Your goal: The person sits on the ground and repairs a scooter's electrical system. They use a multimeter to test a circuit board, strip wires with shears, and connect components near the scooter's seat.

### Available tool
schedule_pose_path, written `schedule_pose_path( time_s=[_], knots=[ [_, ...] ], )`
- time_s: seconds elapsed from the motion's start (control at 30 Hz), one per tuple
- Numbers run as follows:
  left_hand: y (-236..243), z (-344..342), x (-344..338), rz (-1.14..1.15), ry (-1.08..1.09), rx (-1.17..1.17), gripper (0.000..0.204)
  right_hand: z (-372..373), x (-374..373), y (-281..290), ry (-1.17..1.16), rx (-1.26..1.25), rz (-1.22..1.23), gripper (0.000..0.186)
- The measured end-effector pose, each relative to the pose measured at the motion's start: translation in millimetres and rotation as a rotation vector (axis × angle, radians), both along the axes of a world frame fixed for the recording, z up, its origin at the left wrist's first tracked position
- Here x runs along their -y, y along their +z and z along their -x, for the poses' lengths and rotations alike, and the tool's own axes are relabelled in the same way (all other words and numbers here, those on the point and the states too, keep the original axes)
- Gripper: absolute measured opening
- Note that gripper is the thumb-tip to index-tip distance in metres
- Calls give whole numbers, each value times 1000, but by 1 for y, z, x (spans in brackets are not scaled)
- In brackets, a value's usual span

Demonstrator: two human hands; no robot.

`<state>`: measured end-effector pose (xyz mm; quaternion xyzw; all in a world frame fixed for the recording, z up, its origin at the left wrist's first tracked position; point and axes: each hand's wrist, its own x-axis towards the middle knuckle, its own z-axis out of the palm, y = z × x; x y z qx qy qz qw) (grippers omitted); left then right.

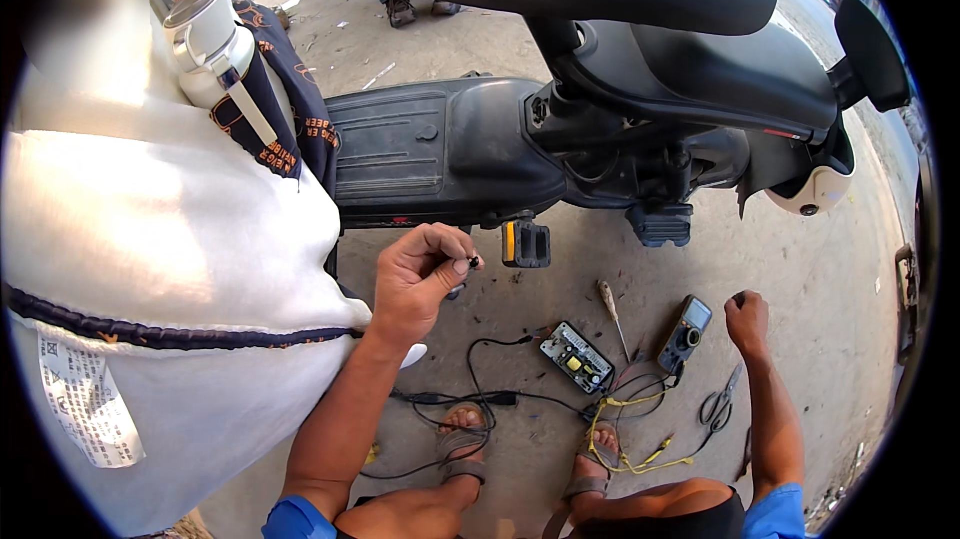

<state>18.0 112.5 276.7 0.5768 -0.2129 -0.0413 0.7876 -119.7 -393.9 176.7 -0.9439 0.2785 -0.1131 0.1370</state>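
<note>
My left hand is raised beside the scooter's footboard, thumb and fingers pinched on a small black piece whose kind is too small to make out. On the right, my right hand is closed above the ground, and whatever it may hold is hidden. Nearest to it lies a multimeter with a grey screen. An open circuit board with a yellow component sits left of the meter. A screwdriver with a pale handle lies between them. Scissors rest below my right hand.
Black cables and a yellow lead tangle around my sandalled feet. A black scooter with a pedal stands ahead. White padded fabric with a bottle fills the left. A white helmet hangs far right.
</note>
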Motion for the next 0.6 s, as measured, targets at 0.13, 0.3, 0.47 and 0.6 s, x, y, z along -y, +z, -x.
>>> schedule_pose_path(
  time_s=[0.13,0.3,0.47,0.6],
  knots=[
    [-2,2,5,2,-6,-43,11,-86,-68,39,384,-47,-410,21],
    [-9,11,-4,-79,-51,-201,8,-161,-161,56,605,-63,-492,38],
    [-32,13,-2,-238,-156,-337,7,-187,-198,47,444,181,-944,41],
    [-55,13,-6,-347,-215,-431,9,-202,-210,43,360,342,-1106,40]
  ],
)
